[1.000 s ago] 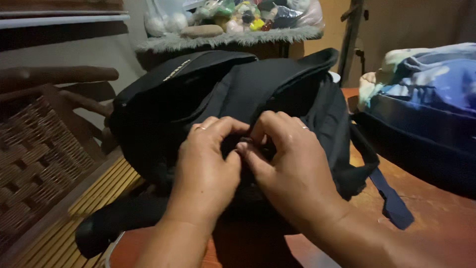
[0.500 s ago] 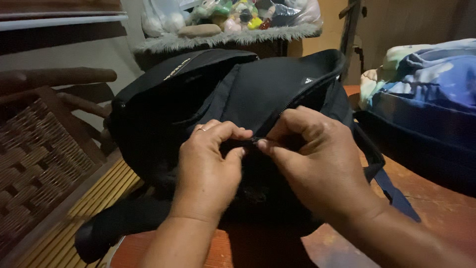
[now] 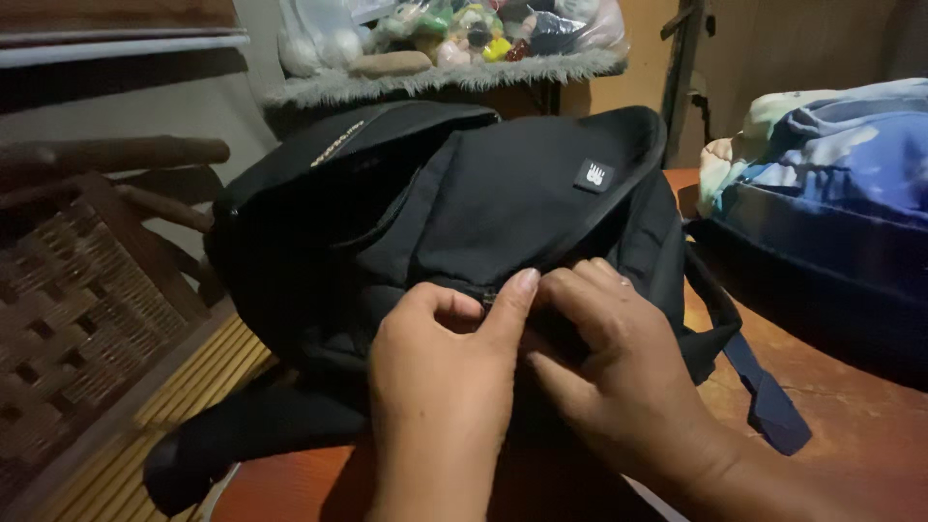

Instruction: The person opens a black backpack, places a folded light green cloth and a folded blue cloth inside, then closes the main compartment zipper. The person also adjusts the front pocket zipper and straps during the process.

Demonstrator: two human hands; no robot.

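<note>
i see a woven brown wicker chair (image 3: pixel 68 319) at far left. beside it, a black fabric backpack (image 3: pixel 435 222) lies on the reddish wooden desk (image 3: pixel 851 416). my left hand (image 3: pixel 440 387) pinches its front zipper seam, my right hand (image 3: pixel 619 372) pressed on the fabric beside it, fingertips touching. a blue quilted bag (image 3: pixel 831 222) sits right.
</note>
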